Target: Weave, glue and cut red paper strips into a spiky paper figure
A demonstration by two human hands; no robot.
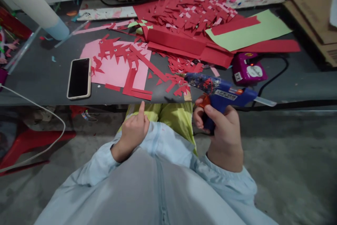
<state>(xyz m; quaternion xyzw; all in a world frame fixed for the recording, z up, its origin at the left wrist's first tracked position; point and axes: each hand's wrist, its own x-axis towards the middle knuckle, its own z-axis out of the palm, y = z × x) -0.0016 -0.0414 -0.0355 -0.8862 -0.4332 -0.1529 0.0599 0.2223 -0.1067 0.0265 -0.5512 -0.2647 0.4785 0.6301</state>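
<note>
My right hand (223,126) is closed around the handle of a blue hot glue gun (223,93), fingers at its orange trigger. Its nozzle points left over small red paper scraps (181,67), and a clear glue stick (266,101) juts from the back. My left hand (135,126) is by my lap at the table edge, index finger stretched out and the other fingers curled, with nothing visible in it. Just beyond that fingertip lies a folded red paper strip (130,84). Spiky red paper cutouts with small eyes (116,49) rest on a pink sheet (110,74).
A phone (79,78) lies left of the pink sheet. Behind are a heap of red paper pieces (168,14) and a light green sheet (250,33). A purple power box (249,68) with a black cable sits right. A white bottle (39,7) and cardboard (313,11) flank the table.
</note>
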